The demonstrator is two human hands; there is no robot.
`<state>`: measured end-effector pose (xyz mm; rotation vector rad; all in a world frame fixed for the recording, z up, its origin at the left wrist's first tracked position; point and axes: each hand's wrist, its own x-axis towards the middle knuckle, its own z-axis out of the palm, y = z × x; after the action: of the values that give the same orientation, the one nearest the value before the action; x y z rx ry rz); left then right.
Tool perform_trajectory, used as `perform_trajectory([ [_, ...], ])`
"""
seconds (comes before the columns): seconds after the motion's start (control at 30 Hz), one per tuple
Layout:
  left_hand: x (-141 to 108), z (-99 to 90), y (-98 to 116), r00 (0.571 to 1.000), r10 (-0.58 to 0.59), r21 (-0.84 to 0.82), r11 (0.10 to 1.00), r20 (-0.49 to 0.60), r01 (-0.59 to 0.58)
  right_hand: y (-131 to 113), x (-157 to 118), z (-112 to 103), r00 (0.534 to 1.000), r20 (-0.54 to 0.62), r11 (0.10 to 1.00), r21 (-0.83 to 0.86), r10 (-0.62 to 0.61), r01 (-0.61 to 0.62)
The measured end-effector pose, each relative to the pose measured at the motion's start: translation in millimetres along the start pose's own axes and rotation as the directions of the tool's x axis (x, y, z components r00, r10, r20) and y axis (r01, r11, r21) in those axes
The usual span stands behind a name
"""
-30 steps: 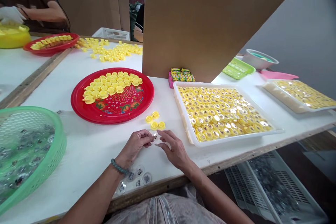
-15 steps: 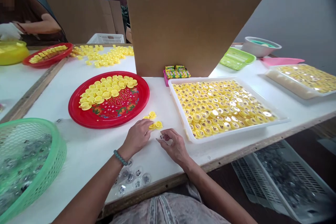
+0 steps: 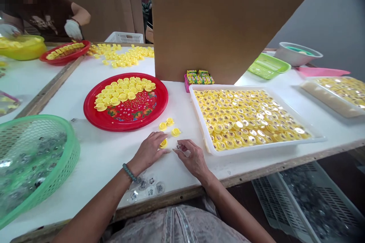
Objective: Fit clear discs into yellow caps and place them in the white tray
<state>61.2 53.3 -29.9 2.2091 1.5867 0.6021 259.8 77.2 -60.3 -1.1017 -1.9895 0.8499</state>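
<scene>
- Hands low on the white desk (image 3: 94, 159): left hand (image 3: 148, 152) pinching a yellow cap (image 3: 163, 143).
- Right hand (image 3: 194, 158) just beside it, fingertips nipping a small clear piece (image 3: 178, 146).
- Two more loose caps (image 3: 170, 121) near the red tray (image 3: 97, 118).

Both forearms reach in from 6 o'clock. The left hand (image 3: 148, 151) lies palm-down with fingers curled, a bead bracelet (image 3: 130, 172) on its wrist. The right hand (image 3: 193, 157) sits just beside it at 3 o'clock, fingertips pinched.

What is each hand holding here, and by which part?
The left hand pinches a yellow cap at its edge against the table. The right hand holds a small clear piece in its fingertips; which part cannot be told.
</scene>
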Motion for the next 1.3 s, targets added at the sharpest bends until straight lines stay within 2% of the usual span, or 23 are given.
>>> perform_trajectory([
  [0.17,-7,4.2,-2,0.995,-0.099,-0.050,0.994,0.031,0.100,1,-2,5,0.999,0.023,1.000,0.003,0.023,-0.023],
  [0.3,-14,12.2,3,0.973,-0.225,-0.154,0.961,0.043,0.229,-5,-6,7,0.998,0.061,1.000,-0.001,0.031,-0.031],
  [0.4,-18,17.7,4,0.961,-0.273,-0.238,0.932,0.044,0.275,-11,-5,7,0.994,0.100,0.998,-0.054,0.034,-0.028],
  [0.57,-18,22.7,-1,0.965,-0.262,-0.349,0.902,0.021,0.252,-17,3,9,0.973,0.218,0.976,-0.183,-0.079,0.120],
  [0.7,-17,24.3,-3,0.957,-0.287,-0.412,0.868,0.041,0.278,-19,10,10,0.937,0.313,0.942,-0.237,-0.157,0.238],
  [0.87,-17,22.8,-4,0.945,-0.322,-0.477,0.823,0.057,0.310,-20,19,6,0.909,0.381,0.934,-0.233,-0.167,0.270],
  [0.93,-16,21.1,-5,0.937,-0.337,-0.548,0.768,0.093,0.330,-21,24,5,0.894,0.416,0.928,-0.241,-0.166,0.284],
  [1.1,-13,22.7,-9,0.892,-0.358,-0.729,0.527,0.276,0.437,-24,35,4,0.864,0.485,0.921,-0.261,-0.136,0.291],
  [1.3,-6,32.7,-6,0.810,-0.500,-0.766,0.376,0.307,0.522,-26,41,4,0.860,0.500,0.937,-0.243,-0.102,0.253],
])
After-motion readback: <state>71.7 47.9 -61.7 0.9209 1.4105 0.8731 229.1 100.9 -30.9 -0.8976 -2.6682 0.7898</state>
